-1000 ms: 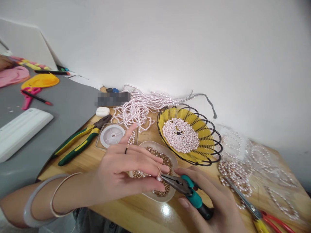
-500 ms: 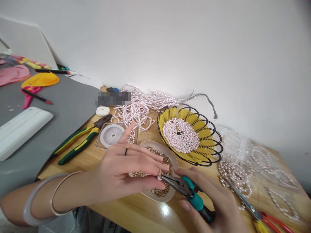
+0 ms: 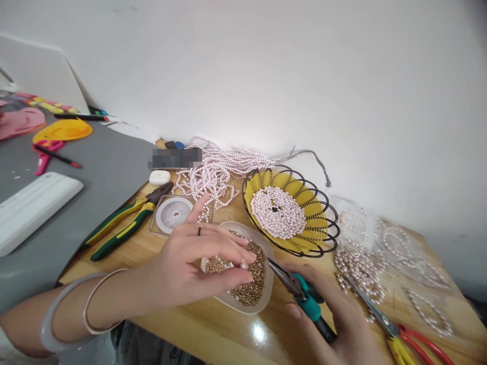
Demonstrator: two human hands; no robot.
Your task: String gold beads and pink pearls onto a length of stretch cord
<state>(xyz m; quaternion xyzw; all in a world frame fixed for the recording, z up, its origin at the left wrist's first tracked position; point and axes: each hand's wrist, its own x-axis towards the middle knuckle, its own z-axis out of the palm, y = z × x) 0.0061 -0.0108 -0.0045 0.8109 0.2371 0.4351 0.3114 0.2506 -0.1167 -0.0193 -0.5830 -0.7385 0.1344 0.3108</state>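
My left hand [image 3: 186, 263] hovers over a shallow dish of small gold beads [image 3: 266, 294] and pinches a small pearl on a gold pin [image 3: 242, 262] between thumb and fingers. A black ring sits on one finger and two bangles on the wrist. My right hand [image 3: 335, 319] grips teal-handled needle-nose pliers [image 3: 300, 294]. Their closed tip points left, a short gap away from the pearl, above the dish's right rim.
A yellow wire basket of pearls [image 3: 323, 223] stands behind the dish, with pearl strands [image 3: 216, 170] beyond it. Green-yellow pliers [image 3: 122, 223] and a clear thread spool box [image 3: 173, 213] lie left. Red-yellow scissors [image 3: 395, 329] and bagged pearl loops [image 3: 384, 243] lie right.
The pliers' tip has come off the pearl piece and drawn back to the right. My left hand has shifted slightly left, still pinching the pearl.
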